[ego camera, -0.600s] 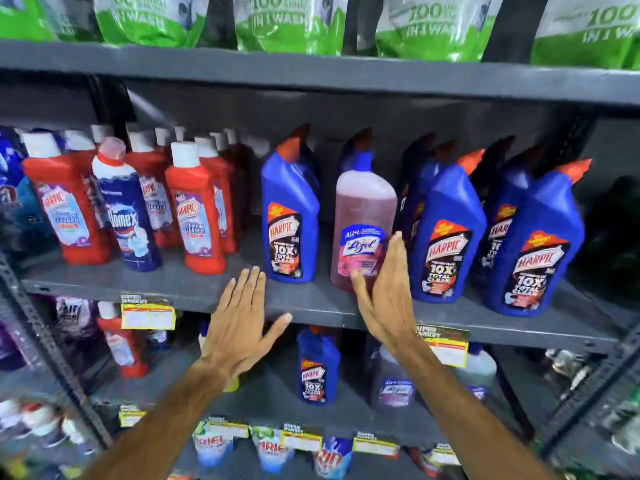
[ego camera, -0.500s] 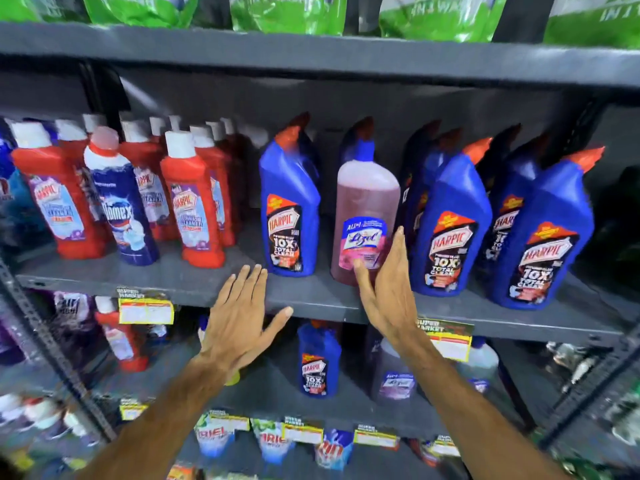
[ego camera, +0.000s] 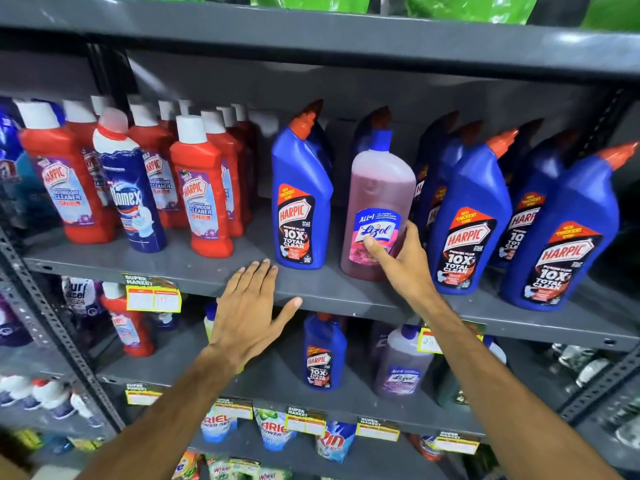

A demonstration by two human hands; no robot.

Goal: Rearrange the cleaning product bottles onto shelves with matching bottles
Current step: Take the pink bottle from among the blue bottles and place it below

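Lizol bottle [ego camera: 377, 216]: pink, upright on the middle shelf [ego camera: 194, 271], between blue Harpic bottles [ego camera: 301, 202] (a misfit in that row).
Right hand [ego camera: 398, 258]: reaches up, thumb on the label, fingers curled round the bottle's right side, gripping its lower half.
Left hand [ego camera: 252, 310]: flat, fingers spread and empty, fingertips at the shelf edge.

Brands on a supermarket's cleaning shelves

Mid shelf: blue bottles [ego camera: 300, 199] read "HARPIC Power Plus 10X Total Clean"; pink bottle [ego camera: 377, 209] "Lizol All in 1"; red bottles [ego camera: 199, 199] "HARPIC Bathroom Cleaner 10X"; dark-blue bottle [ego camera: 133, 199] "Domex". Shelf-edge tags [ego camera: 152, 292]: "Super Market". Bottom pouches [ego camera: 216, 424]: "Ariel", "Rin".
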